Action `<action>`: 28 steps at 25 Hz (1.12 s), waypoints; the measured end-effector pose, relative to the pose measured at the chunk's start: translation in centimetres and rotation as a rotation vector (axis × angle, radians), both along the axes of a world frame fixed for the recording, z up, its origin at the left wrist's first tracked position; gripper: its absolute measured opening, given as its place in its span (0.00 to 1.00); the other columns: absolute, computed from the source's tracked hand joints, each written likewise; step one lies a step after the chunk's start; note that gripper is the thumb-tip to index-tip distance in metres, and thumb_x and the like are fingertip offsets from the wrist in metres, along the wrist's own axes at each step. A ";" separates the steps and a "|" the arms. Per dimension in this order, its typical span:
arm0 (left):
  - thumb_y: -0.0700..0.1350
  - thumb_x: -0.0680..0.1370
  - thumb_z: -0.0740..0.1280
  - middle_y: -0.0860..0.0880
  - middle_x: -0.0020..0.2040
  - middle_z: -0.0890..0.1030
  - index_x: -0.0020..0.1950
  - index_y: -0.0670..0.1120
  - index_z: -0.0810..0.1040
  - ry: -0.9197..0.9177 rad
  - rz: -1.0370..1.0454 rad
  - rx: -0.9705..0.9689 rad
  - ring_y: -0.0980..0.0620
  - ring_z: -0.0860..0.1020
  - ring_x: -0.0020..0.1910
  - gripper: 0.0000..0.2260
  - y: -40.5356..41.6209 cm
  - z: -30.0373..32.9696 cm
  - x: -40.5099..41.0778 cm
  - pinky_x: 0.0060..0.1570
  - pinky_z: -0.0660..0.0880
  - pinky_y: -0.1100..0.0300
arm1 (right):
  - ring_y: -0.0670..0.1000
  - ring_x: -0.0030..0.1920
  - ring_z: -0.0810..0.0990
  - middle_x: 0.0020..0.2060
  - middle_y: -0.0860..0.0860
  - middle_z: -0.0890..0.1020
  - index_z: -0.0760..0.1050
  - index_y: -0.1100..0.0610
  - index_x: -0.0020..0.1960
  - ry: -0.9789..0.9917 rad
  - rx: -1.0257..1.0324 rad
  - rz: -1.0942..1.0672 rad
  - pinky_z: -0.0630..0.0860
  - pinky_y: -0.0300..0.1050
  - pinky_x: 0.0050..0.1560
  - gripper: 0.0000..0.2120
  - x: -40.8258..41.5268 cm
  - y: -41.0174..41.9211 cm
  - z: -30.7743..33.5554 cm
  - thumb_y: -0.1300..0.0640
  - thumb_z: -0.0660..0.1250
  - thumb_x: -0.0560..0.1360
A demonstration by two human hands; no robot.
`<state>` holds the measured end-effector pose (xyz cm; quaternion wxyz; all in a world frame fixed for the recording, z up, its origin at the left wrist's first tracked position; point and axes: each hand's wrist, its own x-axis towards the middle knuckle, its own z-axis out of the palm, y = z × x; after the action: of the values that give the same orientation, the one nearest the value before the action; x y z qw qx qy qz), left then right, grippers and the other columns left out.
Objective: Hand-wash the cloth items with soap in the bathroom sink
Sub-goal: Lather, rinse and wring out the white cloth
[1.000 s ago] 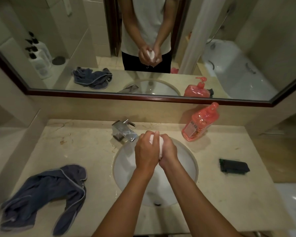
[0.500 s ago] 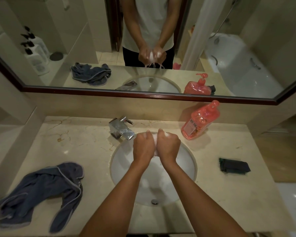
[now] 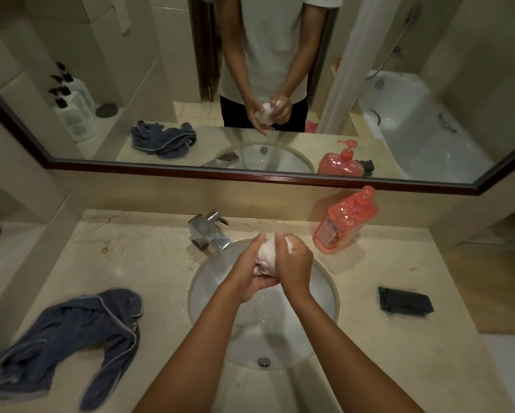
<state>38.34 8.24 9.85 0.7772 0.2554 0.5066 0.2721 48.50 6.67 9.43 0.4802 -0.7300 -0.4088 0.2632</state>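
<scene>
Over the round white sink, both my hands hold a small bunched-up white cloth. My left hand cups it from below and the left, its fingers curled round it. My right hand grips it from the right, with foam on the knuckles. A blue-grey cloth lies crumpled on the counter at the left. On the counter to the right sits a dark folded cloth. A red pump bottle of soap stands behind the sink to the right.
A chrome tap stands at the sink's back left rim. The drain shows at the basin's near side. A wide mirror spans the wall above the beige marble counter. A lower ledge lies at the far left.
My hands have gone from wringing the cloth side by side to cradling it. The left palm has turned up beneath it and the right hand wraps over it.
</scene>
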 end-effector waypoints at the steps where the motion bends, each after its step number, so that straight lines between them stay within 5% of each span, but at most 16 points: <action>1: 0.63 0.80 0.65 0.42 0.50 0.86 0.60 0.43 0.82 0.010 0.002 -0.002 0.47 0.85 0.47 0.24 0.1 0.2 -0.1 0.48 0.83 0.50 | 0.45 0.38 0.79 0.36 0.48 0.81 0.79 0.52 0.40 0.073 -0.014 0.027 0.74 0.44 0.40 0.14 -0.3 0.0 0.5 0.46 0.59 0.75; 4: 0.56 0.78 0.71 0.40 0.51 0.86 0.56 0.43 0.82 0.133 0.151 0.167 0.46 0.85 0.45 0.17 0.5 1.2 -0.1 0.44 0.84 0.52 | 0.50 0.50 0.83 0.50 0.50 0.83 0.80 0.49 0.53 0.429 -0.116 0.049 0.80 0.50 0.50 0.13 0.0 0.2 1.9 0.46 0.59 0.81; 7: 0.51 0.73 0.76 0.48 0.57 0.84 0.61 0.49 0.82 0.382 0.197 0.610 0.52 0.83 0.53 0.17 0.7 1.7 -0.8 0.53 0.82 0.53 | 0.57 0.55 0.84 0.56 0.57 0.84 0.77 0.55 0.60 0.908 -0.219 0.017 0.82 0.59 0.53 0.19 1.0 0.3 3.5 0.42 0.61 0.81; 12: 0.46 0.75 0.75 0.57 0.65 0.74 0.74 0.55 0.73 0.512 -0.207 1.015 0.60 0.73 0.62 0.28 0.5 2.8 -2.1 0.61 0.70 0.66 | 0.60 0.38 0.87 0.41 0.61 0.86 0.79 0.64 0.52 1.166 -0.410 0.079 0.84 0.55 0.41 0.22 2.0 0.5 7.7 0.43 0.63 0.79; 16: 0.50 0.73 0.71 0.55 0.53 0.79 0.57 0.53 0.83 0.476 0.004 1.063 0.60 0.78 0.51 0.13 -0.5 3.6 -0.8 0.52 0.75 0.66 | 0.53 0.35 0.85 0.36 0.55 0.85 0.80 0.59 0.48 1.042 -0.465 0.065 0.82 0.46 0.36 0.13 0.0 0.6 7.7 0.49 0.67 0.77; 18: 0.54 0.72 0.71 0.53 0.46 0.82 0.47 0.50 0.84 0.467 0.251 0.931 0.58 0.81 0.46 0.09 -0.7 3.9 0.5 0.48 0.78 0.61 | 0.54 0.38 0.86 0.40 0.54 0.86 0.81 0.59 0.51 0.963 -0.389 -0.045 0.80 0.45 0.33 0.12 -1.5 0.7 6.6 0.50 0.70 0.76; 21: 0.49 0.78 0.72 0.48 0.36 0.84 0.39 0.45 0.84 0.346 0.473 0.661 0.51 0.82 0.37 0.11 -0.2 4.0 1.8 0.41 0.79 0.53 | 0.56 0.38 0.86 0.38 0.56 0.86 0.82 0.58 0.41 0.756 -0.251 -0.236 0.81 0.49 0.34 0.10 -2.5 0.9 5.6 0.52 0.73 0.74; 28: 0.42 0.79 0.71 0.46 0.37 0.83 0.39 0.44 0.83 0.081 0.760 0.229 0.48 0.80 0.38 0.09 0.8 3.1 2.9 0.46 0.80 0.49 | 0.49 0.27 0.74 0.24 0.49 0.75 0.72 0.57 0.28 -0.029 -0.104 -0.189 0.63 0.42 0.29 0.23 -2.8 0.7 5.2 0.51 0.66 0.80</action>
<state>41.24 9.06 12.94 0.5670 0.1450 0.5618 0.5847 45.75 7.39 14.64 0.4582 -0.7932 -0.3308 0.2269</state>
